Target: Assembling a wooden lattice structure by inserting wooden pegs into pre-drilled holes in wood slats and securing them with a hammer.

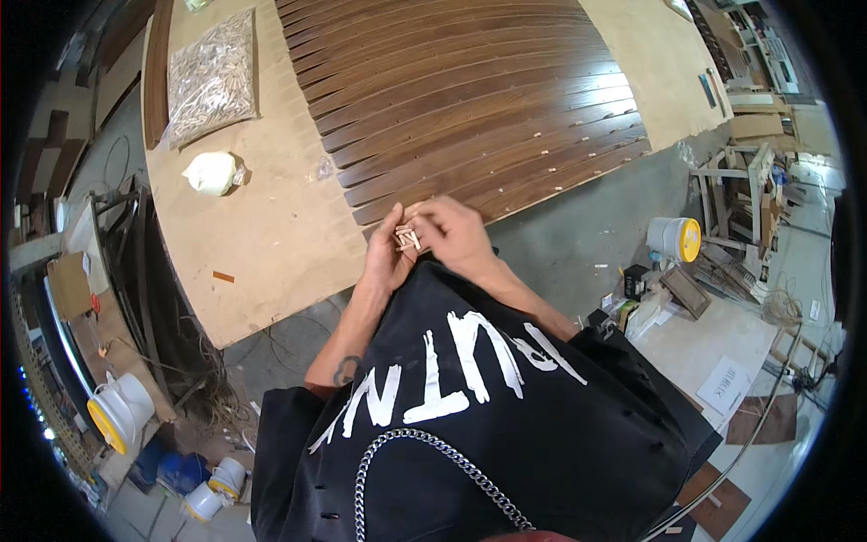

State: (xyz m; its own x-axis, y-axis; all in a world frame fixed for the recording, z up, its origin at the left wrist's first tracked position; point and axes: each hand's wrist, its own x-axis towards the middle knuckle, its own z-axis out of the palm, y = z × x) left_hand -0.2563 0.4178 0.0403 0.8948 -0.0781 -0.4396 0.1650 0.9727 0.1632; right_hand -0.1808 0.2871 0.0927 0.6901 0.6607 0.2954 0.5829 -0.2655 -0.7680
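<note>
My left hand (386,256) is cupped around several short wooden dowels (408,238), which lie in the palm. Right beside it, my right hand (454,233) has its fingers curled in toward the dowels. Its fingertips are partly hidden and slightly blurred, so what they pinch does not show. Both hands are at the near edge of a row of dark brown wooden planks (470,99) laid side by side on a table. Small pale dowels (501,190) stand on the planks, mostly toward their right part.
A clear bag of dowels (215,81) and a white knotted bag (212,172) lie on the tabletop (262,235) to the left. An orange-brown strip (223,277) is nearer. A white bucket with a yellow lid (675,239) stands on the floor at right, near wooden frames (733,194).
</note>
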